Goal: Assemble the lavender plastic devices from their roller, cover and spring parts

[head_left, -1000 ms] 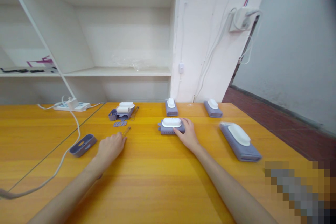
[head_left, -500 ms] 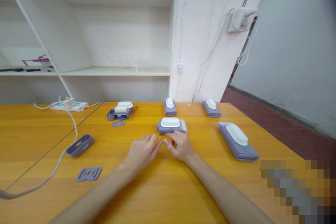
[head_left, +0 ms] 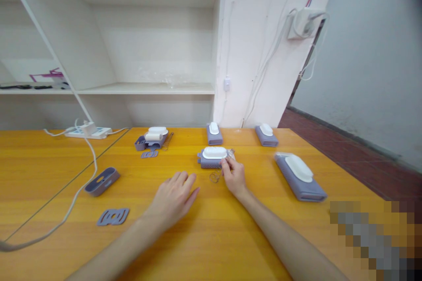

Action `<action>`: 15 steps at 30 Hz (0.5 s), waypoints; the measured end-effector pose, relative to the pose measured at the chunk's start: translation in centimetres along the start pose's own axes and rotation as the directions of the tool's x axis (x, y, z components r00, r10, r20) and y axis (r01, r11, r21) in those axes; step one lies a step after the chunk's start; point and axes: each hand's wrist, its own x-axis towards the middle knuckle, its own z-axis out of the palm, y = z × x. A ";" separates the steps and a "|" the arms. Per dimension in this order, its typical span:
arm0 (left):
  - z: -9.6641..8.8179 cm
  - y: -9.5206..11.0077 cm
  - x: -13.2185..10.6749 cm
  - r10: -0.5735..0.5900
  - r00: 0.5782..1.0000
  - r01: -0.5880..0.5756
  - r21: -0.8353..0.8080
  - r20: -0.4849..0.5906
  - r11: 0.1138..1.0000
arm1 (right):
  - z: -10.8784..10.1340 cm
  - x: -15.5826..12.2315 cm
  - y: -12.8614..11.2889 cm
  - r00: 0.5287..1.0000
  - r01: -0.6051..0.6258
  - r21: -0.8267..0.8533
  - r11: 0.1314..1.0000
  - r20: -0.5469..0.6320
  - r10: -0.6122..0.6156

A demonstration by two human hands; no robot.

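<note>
While our right hand reaches forward over the yellow wooden table, its thumb and forefinger pinch together on a small thin wire spring, which hangs out to the left of the fingertips, just above the tabletop. We cannot tell whether the spring's far end touches the wood. Directly beyond those fingertips, almost touching them, sits a lilac block with a white brush top. Our left hand lies palm down on the table, nearer to us and to the left, its fingers loosely spread and pointing toward the spring without reaching it; it holds nothing. Further left we see a flat lilac plate near the arm, a lilac oval shell beside a white cable, and a cluster of loose lilac and white parts at the back. Two more lilac blocks stand near the wall, and a larger one lies well off to the right.
</note>
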 end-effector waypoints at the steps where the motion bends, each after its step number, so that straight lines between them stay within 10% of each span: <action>1: -0.2 -0.5 -0.7 -0.060 0.998 0.059 0.024 0.022 0.998 | 0.1 0.1 0.1 1.000 -0.013 0.004 1.000 0.003 0.013; 9: -0.5 -5.0 -6.8 -0.520 0.850 0.438 0.437 0.082 0.785 | 0.4 0.1 0.5 0.999 -0.042 -0.002 0.999 0.011 0.042; 15: -0.2 -5.2 -8.3 -0.493 0.852 0.402 0.384 0.176 0.831 | 0.3 0.1 0.5 0.999 -0.039 -0.032 0.999 0.011 0.039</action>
